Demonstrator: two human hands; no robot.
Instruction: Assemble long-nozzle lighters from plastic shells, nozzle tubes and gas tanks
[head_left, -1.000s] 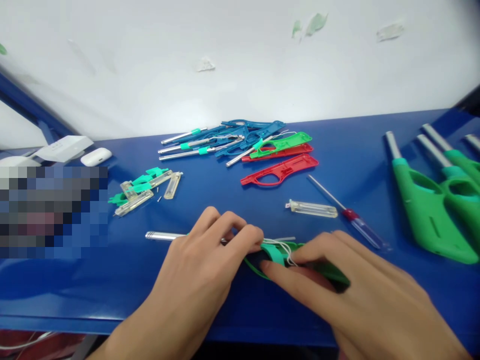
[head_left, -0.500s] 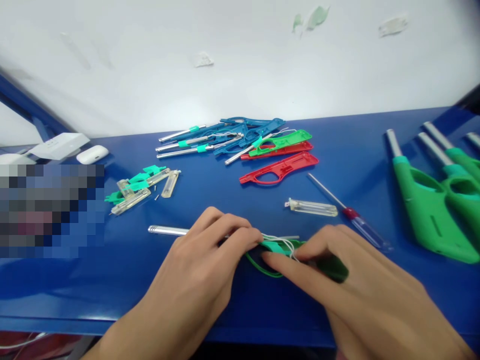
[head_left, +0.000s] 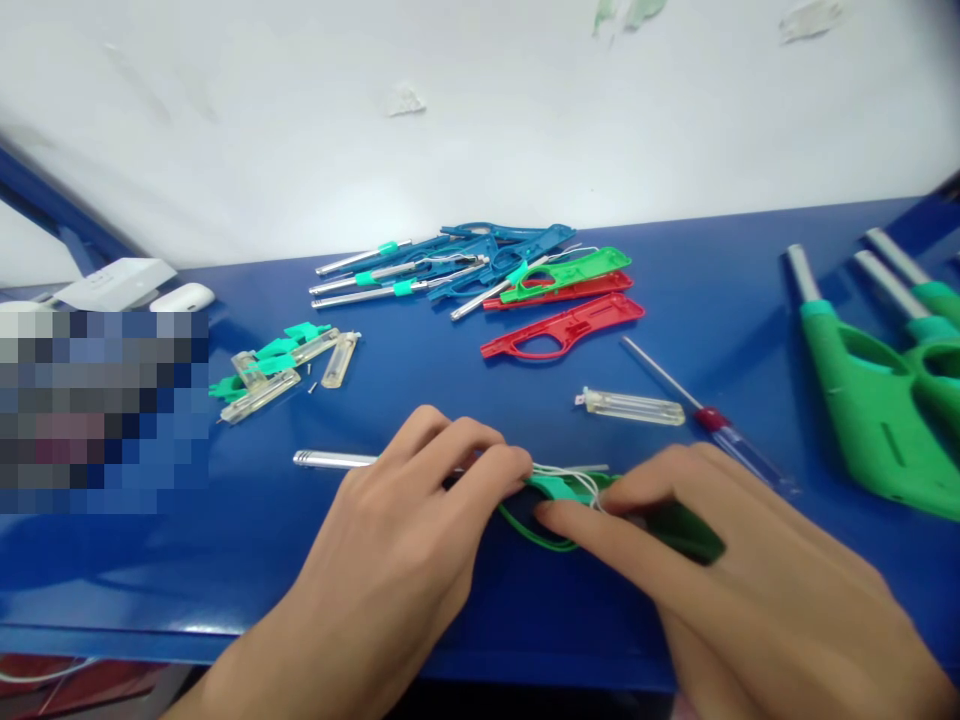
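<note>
Comparing with a second ago, we see the teal piece [head_left: 555,487] lying flatter in the green handle [head_left: 686,532], while our grip is nearly the same; we judge this a small adjustment, with the parts not visibly locked together.

From the left, clear tubes and teal bits [head_left: 274,364] lie loosely grouped on the blue table [head_left: 187,560]. Nearer to us, the metal tube [head_left: 330,460] sticks out beyond our left hand [head_left: 409,525], whose fingers are curled down over the middle of the work, nearly closed; they hide just what they grip. The teal piece and white wires [head_left: 583,480] show between our hands, above the handle's loop. Our right hand [head_left: 739,555] is partly closed, thumb at the loop and forefinger by the wires, with the green handle held between them and partly hidden.

Beyond the right hand lie a single clear tube [head_left: 634,406], then the screwdriver [head_left: 709,418], then large green lighters [head_left: 877,430].
</note>
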